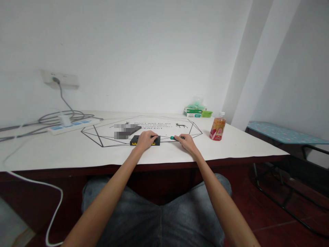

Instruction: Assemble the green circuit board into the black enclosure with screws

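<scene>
My left hand (145, 140) lies over a small black box with yellow ports (134, 140) on the white table cover (77, 151), its fingers curled down onto the box top. My right hand (186, 142) reaches to a green-handled screwdriver (172, 138) just right of the box, and its fingers are closed round the tool's near end. A second dark flat device (133, 129) lies just behind the box, partly blurred out.
A drink bottle with a red label (217, 126) stands to the right. Green boxes (195, 111) sit by the wall. A white power strip (73, 126) with grey cables lies at the left. A blue-topped stand (282, 134) is off the table's right end.
</scene>
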Demonstrator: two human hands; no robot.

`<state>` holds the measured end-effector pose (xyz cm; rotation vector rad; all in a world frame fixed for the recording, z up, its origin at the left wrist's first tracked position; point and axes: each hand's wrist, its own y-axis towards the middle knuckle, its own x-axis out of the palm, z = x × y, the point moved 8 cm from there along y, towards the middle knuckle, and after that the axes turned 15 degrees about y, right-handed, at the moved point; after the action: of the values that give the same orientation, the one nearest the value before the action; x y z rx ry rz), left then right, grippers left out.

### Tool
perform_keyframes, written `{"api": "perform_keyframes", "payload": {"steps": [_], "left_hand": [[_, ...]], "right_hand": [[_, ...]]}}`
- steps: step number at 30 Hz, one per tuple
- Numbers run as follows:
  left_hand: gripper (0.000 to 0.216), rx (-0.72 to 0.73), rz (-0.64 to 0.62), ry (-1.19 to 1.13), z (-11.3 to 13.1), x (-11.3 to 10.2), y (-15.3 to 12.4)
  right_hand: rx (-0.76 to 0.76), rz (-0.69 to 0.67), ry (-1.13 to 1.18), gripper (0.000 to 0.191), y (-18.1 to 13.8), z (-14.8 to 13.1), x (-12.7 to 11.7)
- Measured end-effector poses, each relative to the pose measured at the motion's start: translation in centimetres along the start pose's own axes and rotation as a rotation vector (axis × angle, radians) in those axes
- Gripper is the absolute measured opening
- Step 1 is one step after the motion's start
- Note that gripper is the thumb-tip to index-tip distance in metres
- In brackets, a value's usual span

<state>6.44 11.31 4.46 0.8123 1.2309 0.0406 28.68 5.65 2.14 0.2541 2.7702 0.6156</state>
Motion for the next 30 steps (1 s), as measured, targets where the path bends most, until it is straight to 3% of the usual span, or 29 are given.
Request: {"api": "perform_keyframes", "payload": {"steps": [15,30], "left_hand": [[0.030,0.071,-0.027,0.148,1.2,-0.2,-0.4],[0.034,0.006,-0.005,0.142,0.6,0.0,-0.4]], "right_hand": [[-0.117,0.010,-0.088,0.047,0.0,-0.8,-0.1],[-0.116,0.056,-0.076,0.042,-0.1,-0.9,-0.5]]}}
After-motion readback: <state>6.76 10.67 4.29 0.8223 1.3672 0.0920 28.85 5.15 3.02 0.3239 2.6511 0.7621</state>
